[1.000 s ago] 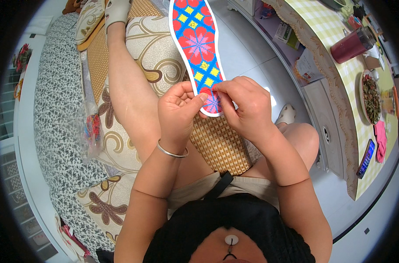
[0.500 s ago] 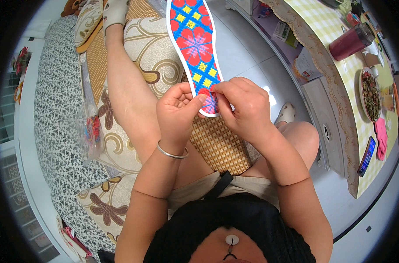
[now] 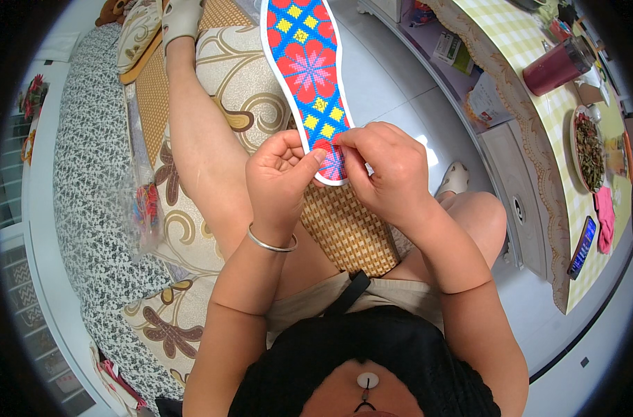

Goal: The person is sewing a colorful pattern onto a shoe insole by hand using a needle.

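Note:
An embroidered insole (image 3: 308, 69) with a white rim and red, blue, yellow and pink stitched flowers is held up in front of me, its narrow end toward my body. My left hand (image 3: 283, 170) pinches that end from the left, thumb on the stitched face, fingers curled behind. At the right edge my right hand (image 3: 388, 163) has thumb and forefinger pinched together against the stitching. Whatever sits between those fingertips, perhaps a needle or thread, is too small to make out.
I sit on a patterned sofa (image 3: 223, 66), a woven mat (image 3: 348, 236) between my legs. A plastic bag of coloured thread (image 3: 147, 208) lies at left. On the right, a checked-cloth table (image 3: 500, 42) bears a maroon cup (image 3: 554, 68), a plate of food (image 3: 587, 149), a phone (image 3: 582, 248) and a pink cloth (image 3: 605, 221).
The far end of the insole has tipped very slightly to the left. Both hands keep nearly the same place and grip.

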Demonstrator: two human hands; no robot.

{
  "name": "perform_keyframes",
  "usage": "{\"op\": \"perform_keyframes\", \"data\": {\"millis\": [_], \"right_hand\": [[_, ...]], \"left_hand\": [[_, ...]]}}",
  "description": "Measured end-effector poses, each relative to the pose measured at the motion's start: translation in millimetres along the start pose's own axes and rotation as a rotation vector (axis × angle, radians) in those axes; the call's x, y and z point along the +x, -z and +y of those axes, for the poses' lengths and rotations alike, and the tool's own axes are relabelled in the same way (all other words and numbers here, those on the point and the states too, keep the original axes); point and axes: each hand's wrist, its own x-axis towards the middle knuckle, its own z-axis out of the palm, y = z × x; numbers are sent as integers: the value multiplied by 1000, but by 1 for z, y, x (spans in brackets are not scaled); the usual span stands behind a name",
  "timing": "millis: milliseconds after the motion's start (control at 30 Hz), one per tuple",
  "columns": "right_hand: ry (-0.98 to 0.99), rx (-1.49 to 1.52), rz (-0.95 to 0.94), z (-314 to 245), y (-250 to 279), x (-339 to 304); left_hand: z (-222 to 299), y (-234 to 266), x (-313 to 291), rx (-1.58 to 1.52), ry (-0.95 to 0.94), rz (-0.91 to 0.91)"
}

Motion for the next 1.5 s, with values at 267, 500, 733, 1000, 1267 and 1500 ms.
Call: {"op": "perform_keyframes", "data": {"millis": [267, 500, 733, 1000, 1267, 1500], "right_hand": [[10, 3, 2, 0, 0, 0], [24, -5, 6, -1, -1, 1], [19, -47, -27, -2, 0, 0], [-2, -41, -17, -2, 0, -2], [-336, 273, 3, -2, 2, 1], [-456, 398, 16, 4, 3, 2]], "left_hand": [[1, -2, -1, 6, 6, 22], [1, -1, -2, 0, 16, 17], [-1, -4, -2, 14, -9, 36], [2, -6, -3, 60, -2, 56], [1, -1, 0, -99, 96, 10], [2, 1, 0, -119, 103, -30]]}}
